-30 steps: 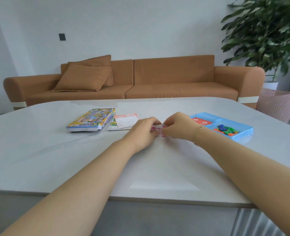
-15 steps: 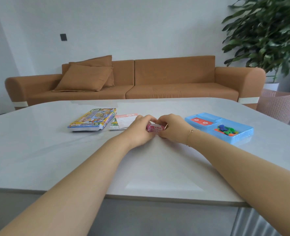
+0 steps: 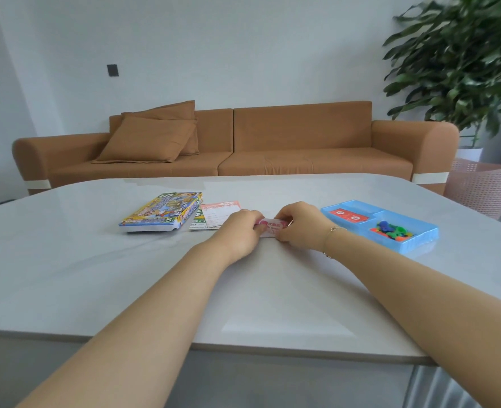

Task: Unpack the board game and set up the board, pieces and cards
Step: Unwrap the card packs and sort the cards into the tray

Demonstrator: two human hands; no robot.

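I have both hands out over the middle of the table (image 3: 96, 260), and between them sits a small pink pack of cards or play money (image 3: 271, 226), low against the tabletop. My left hand (image 3: 240, 231) pinches its left end with curled fingers, and my right hand (image 3: 300, 225) pinches the right end the same way. I judge this to be the step of getting that pink pack open or squared up, so the board and pieces are not yet laid out. Next I will need a steady hold with 1 hand while the other peels or fans the stack, then a free patch of table to set it down. To my right lies the blue plastic tray (image 3: 419, 242) with 2 visible compartments: the far one holds red cards (image 3: 350, 214), the near one a heap of small coloured playing pieces (image 3: 392, 229). To my left rests the colourful game box (image 3: 162, 213), flat on the table, and just beside it lie printed sheets (image 3: 216, 216), 1 orange and white over 1 green; whether the green 1 is the folded board I cannot tell.
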